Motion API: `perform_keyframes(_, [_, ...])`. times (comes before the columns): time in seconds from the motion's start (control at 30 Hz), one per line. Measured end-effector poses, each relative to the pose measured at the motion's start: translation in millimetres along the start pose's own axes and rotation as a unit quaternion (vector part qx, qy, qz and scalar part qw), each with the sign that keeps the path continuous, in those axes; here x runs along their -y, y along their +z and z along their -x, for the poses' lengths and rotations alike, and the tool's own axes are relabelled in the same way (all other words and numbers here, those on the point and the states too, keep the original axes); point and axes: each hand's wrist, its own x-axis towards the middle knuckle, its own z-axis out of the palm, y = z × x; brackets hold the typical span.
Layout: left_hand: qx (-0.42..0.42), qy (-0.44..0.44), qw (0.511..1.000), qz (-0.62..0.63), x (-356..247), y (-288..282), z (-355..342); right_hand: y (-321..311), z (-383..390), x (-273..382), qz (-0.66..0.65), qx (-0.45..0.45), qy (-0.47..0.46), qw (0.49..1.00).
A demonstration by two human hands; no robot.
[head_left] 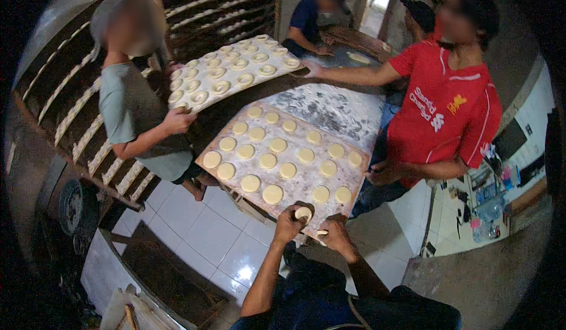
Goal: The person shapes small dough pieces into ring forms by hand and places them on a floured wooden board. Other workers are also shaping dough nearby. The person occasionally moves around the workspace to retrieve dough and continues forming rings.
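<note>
At the near edge of a floured board (236,201), my left hand (287,226) is closed on a pale dough round (303,213). Beside it, my right hand (338,237) pinches a small pale dough piece (322,232), partly covered by the fingers. Several flat dough discs (267,161) lie spaced out in loose rows over the board, beyond both hands. The nearest discs to my right hand are a pair (321,194) by the board's right side.
Over the board's far left, a person in a grey shirt (138,112) and one in a red shirt (448,112) hold a tray (203,73) of dough rings. A floured tabletop (330,109) lies behind the board. Racks (76,115) of dough stand left. Another person (303,23) leans over a far table.
</note>
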Motion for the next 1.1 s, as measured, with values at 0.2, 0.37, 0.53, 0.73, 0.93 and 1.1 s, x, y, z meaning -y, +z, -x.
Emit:
perform_keyframes(0.2, [0.054, -0.055, 0.990, 0.119, -4, -12, -8, -72, -15, 3, -0.387, 0.197, -0.100, 0.895])
perform_keyframes(0.37, [0.034, -0.080, 0.991, 0.099, 4, -15, -19, -71, -30, -26, -0.436, 0.191, -0.052, 0.878])
perform_keyframes(0.53, [0.043, -0.103, 0.983, 0.143, -1, -10, -19, -59, -48, -39, -0.388, 0.253, -0.083, 0.882])
perform_keyframes(0.73, [0.038, -0.121, 0.980, 0.152, -5, -6, -37, -37, -72, -34, -0.394, 0.146, -0.036, 0.907])
perform_keyframes(0.93, [0.012, -0.103, 0.981, 0.165, -2, -5, -109, -43, -118, -10, -0.334, -0.025, -0.078, 0.939])
perform_keyframes(1.1, [-0.032, -0.054, 0.922, 0.383, -10, 18, -198, -67, -168, 3, -0.363, -0.118, -0.014, 0.924])
